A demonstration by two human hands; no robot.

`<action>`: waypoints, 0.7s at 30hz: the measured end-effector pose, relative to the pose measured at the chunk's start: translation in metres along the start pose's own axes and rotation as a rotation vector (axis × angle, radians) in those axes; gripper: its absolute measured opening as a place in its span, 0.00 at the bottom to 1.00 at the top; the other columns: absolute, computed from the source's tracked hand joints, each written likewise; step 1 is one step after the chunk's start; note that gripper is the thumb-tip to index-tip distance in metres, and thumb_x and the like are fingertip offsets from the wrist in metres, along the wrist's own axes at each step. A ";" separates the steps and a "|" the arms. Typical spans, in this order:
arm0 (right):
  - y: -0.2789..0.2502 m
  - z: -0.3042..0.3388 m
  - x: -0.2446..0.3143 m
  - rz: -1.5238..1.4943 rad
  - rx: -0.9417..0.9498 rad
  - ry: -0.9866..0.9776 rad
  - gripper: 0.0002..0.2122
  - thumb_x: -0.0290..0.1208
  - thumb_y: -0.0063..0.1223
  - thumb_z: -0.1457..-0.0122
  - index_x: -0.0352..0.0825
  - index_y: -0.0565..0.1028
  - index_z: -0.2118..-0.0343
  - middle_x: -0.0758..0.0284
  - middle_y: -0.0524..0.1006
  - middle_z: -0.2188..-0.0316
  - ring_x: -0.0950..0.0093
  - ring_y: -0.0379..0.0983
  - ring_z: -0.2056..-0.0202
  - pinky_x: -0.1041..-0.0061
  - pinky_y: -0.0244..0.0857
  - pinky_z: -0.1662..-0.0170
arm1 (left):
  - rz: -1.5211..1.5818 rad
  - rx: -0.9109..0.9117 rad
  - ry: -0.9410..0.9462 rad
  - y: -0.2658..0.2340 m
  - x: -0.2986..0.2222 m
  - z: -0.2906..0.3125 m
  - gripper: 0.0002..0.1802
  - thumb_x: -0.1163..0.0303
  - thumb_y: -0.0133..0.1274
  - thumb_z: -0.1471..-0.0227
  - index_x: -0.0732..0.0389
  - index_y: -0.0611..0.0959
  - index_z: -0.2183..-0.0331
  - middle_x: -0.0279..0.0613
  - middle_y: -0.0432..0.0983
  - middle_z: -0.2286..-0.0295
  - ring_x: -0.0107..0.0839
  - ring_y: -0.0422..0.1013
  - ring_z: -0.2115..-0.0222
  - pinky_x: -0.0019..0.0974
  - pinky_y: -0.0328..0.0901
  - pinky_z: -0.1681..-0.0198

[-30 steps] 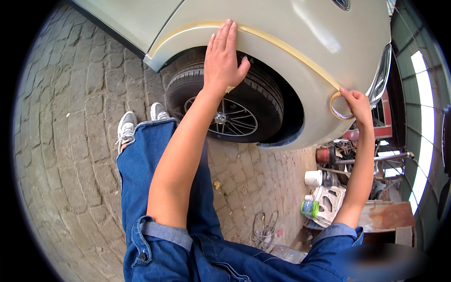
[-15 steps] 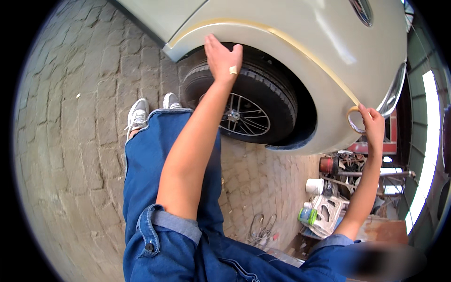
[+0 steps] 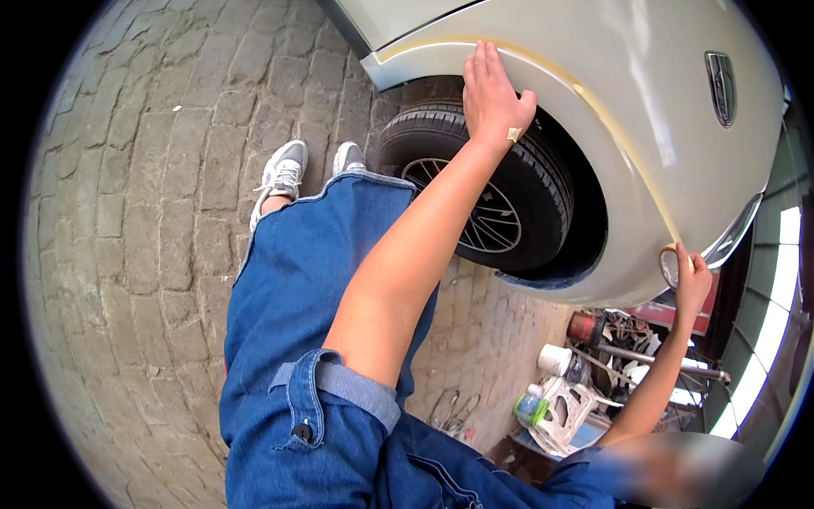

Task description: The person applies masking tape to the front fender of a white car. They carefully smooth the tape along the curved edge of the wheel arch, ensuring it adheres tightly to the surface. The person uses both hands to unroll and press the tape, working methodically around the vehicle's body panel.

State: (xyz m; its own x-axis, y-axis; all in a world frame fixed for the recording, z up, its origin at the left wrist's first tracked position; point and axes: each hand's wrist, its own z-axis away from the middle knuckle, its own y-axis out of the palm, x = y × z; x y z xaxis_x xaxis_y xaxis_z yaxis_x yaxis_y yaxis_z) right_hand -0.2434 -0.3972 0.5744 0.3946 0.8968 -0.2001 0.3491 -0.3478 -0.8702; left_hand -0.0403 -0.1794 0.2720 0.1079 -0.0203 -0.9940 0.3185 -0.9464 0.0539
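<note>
My left hand (image 3: 496, 97) lies with its fingers stretched out and together against the pale fender (image 3: 653, 76) above the wheel. Its fingertips meet a yellowish strip of masking tape (image 3: 579, 88) that follows the curve of the wheel arch. A small piece of tape (image 3: 514, 134) sticks to my left wrist. Further right, near the bumper corner, my right hand (image 3: 693, 284) grips the roll of masking tape (image 3: 669, 265). The strip runs from the roll up along the arch toward the door edge. Below it, the black tyre (image 3: 560, 182) is partly hidden by my left forearm.
Stone paving (image 3: 161, 254) lies at left, near my grey and white shoes (image 3: 286, 165). At lower right are a white bucket (image 3: 554, 359), a green-labelled container (image 3: 532, 405), a white plastic stool (image 3: 566, 416), a red can (image 3: 585, 327) and piled scrap. A cable coils on the ground.
The view has shifted, so the car sits further right and lower. My left fingertips have moved up onto the tape strip and slightly along it to the right. My right hand still holds the roll.
</note>
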 end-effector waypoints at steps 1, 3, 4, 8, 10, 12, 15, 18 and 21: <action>0.001 -0.004 -0.008 0.000 -0.017 -0.012 0.23 0.50 0.62 0.43 0.31 0.75 0.79 0.76 0.64 0.85 0.84 0.57 0.79 0.79 0.50 0.75 | 0.002 0.005 -0.001 0.000 0.000 0.000 0.47 0.64 0.56 0.55 0.69 0.56 0.37 0.54 0.49 0.35 0.49 0.47 0.34 0.48 0.49 0.34; 0.002 -0.007 -0.011 0.009 -0.041 -0.028 0.23 0.50 0.62 0.43 0.31 0.75 0.80 0.75 0.65 0.85 0.83 0.57 0.79 0.79 0.50 0.74 | -0.014 -0.032 0.021 0.001 0.001 0.001 0.47 0.63 0.56 0.56 0.70 0.58 0.38 0.55 0.51 0.36 0.51 0.49 0.35 0.48 0.51 0.34; 0.001 -0.009 -0.009 0.018 -0.047 -0.033 0.23 0.50 0.62 0.43 0.31 0.75 0.80 0.75 0.65 0.85 0.83 0.57 0.79 0.79 0.50 0.74 | -0.021 -0.052 0.033 0.001 0.002 0.000 0.46 0.63 0.55 0.57 0.70 0.59 0.38 0.56 0.53 0.36 0.51 0.50 0.36 0.48 0.52 0.35; -0.002 -0.008 -0.002 0.043 -0.049 -0.026 0.23 0.50 0.62 0.43 0.31 0.75 0.79 0.75 0.66 0.85 0.83 0.57 0.78 0.79 0.51 0.74 | -0.024 -0.053 0.038 0.003 0.003 0.001 0.46 0.63 0.56 0.57 0.70 0.60 0.38 0.56 0.53 0.36 0.50 0.51 0.36 0.48 0.52 0.35; -0.002 -0.006 -0.002 0.045 -0.052 -0.030 0.23 0.50 0.62 0.43 0.31 0.75 0.79 0.75 0.66 0.84 0.83 0.58 0.78 0.80 0.52 0.73 | -0.034 -0.042 0.035 0.003 0.003 0.001 0.46 0.63 0.56 0.56 0.70 0.60 0.38 0.56 0.53 0.36 0.50 0.51 0.36 0.48 0.52 0.35; -0.002 -0.005 -0.003 0.047 -0.062 -0.042 0.24 0.51 0.62 0.43 0.31 0.75 0.79 0.75 0.66 0.84 0.83 0.58 0.78 0.80 0.52 0.73 | -0.038 -0.049 0.049 0.002 0.002 0.002 0.46 0.63 0.56 0.56 0.70 0.60 0.38 0.56 0.53 0.37 0.49 0.51 0.36 0.48 0.52 0.35; -0.006 -0.003 0.000 0.064 -0.085 -0.052 0.24 0.51 0.62 0.43 0.31 0.75 0.79 0.75 0.66 0.85 0.83 0.58 0.78 0.79 0.52 0.74 | -0.049 -0.044 0.071 0.001 0.000 0.006 0.46 0.62 0.57 0.56 0.69 0.60 0.38 0.56 0.54 0.37 0.49 0.51 0.36 0.48 0.53 0.35; -0.010 0.000 0.006 0.077 -0.081 -0.047 0.24 0.51 0.61 0.42 0.31 0.74 0.79 0.74 0.66 0.85 0.83 0.58 0.78 0.79 0.52 0.74 | -0.051 -0.034 0.089 0.001 -0.003 0.008 0.46 0.62 0.58 0.56 0.69 0.61 0.38 0.56 0.54 0.37 0.49 0.51 0.36 0.48 0.54 0.36; -0.017 0.003 0.012 0.098 -0.100 -0.075 0.23 0.50 0.62 0.42 0.31 0.74 0.79 0.73 0.66 0.85 0.82 0.58 0.78 0.78 0.53 0.74 | -0.050 -0.021 0.110 0.001 -0.007 0.013 0.46 0.62 0.58 0.56 0.68 0.61 0.38 0.57 0.52 0.37 0.50 0.51 0.36 0.48 0.54 0.36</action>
State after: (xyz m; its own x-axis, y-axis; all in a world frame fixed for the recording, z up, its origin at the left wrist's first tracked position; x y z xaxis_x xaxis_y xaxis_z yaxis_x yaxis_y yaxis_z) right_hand -0.2474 -0.3800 0.5850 0.3672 0.8740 -0.3183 0.3962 -0.4565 -0.7966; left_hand -0.0525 -0.1841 0.2773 0.1934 0.0634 -0.9791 0.3457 -0.9383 0.0075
